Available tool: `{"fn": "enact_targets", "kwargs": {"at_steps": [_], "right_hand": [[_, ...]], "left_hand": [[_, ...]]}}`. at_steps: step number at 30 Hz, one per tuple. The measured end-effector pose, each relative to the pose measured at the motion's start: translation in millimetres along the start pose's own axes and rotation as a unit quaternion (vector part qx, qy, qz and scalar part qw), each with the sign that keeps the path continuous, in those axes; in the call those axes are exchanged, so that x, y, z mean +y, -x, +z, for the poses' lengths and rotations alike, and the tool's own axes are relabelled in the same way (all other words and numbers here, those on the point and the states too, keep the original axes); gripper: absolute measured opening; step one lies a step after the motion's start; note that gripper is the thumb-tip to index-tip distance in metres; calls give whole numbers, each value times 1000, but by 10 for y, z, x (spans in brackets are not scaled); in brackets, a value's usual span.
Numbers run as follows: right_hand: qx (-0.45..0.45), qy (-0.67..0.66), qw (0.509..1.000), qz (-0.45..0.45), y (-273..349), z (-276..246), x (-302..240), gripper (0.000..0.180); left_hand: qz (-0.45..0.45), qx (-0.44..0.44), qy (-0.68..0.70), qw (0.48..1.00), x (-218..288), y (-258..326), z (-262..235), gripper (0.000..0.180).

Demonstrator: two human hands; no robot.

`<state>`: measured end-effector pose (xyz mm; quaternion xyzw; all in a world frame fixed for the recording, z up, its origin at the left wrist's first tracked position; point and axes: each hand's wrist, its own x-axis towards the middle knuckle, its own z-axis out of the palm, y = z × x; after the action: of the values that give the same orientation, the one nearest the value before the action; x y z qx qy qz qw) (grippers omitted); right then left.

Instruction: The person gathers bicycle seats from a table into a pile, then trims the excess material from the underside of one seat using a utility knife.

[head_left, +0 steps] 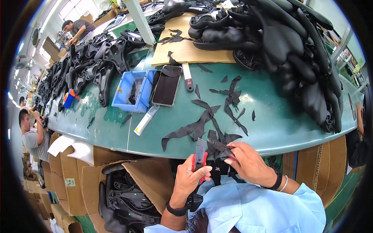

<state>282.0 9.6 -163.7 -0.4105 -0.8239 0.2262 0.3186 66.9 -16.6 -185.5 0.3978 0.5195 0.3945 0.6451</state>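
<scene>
In my left hand (pixel 189 176) is a red utility knife (pixel 200 153), its grey blade pointing up and away from me. My right hand (pixel 250 163) is closed beside it at the table's near edge. Its fingers pinch a crumpled black scrap (pixel 217 145) of thin sheet material. Something reddish shows by the right fingertips, too small to name. Just beyond both hands, torn black strips (pixel 190 128) lie tangled on the green table (pixel 155 139). More black offcuts (pixel 232 95) are scattered farther off.
A blue bin (pixel 130 91) holds dark scraps beside a smartphone (pixel 168 87). Two slim white-ended tools (pixel 188 77) lie near it. Black bicycle saddles (pixel 279 39) are heaped at right, on cardboard (pixel 165 52) and far left. Below, a carton (pixel 149 178) holds saddles. Other people work at left.
</scene>
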Motion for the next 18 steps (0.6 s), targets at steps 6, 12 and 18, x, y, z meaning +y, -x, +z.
{"fn": "enact_targets", "kwargs": {"at_steps": [6,12,18], "right_hand": [[-7,36,998,-41,-31,25,-57,24],[-43,42,998,-19,-18,49,-110,23],[-138,-21,987,76,-57,33,-149,27]], "left_hand": [[-3,16,9,1000,-21,27,-35,39],[-5,18,-8,1000,-22,32,-52,36],[-31,-5,14,999,-7,18,-113,35]]}}
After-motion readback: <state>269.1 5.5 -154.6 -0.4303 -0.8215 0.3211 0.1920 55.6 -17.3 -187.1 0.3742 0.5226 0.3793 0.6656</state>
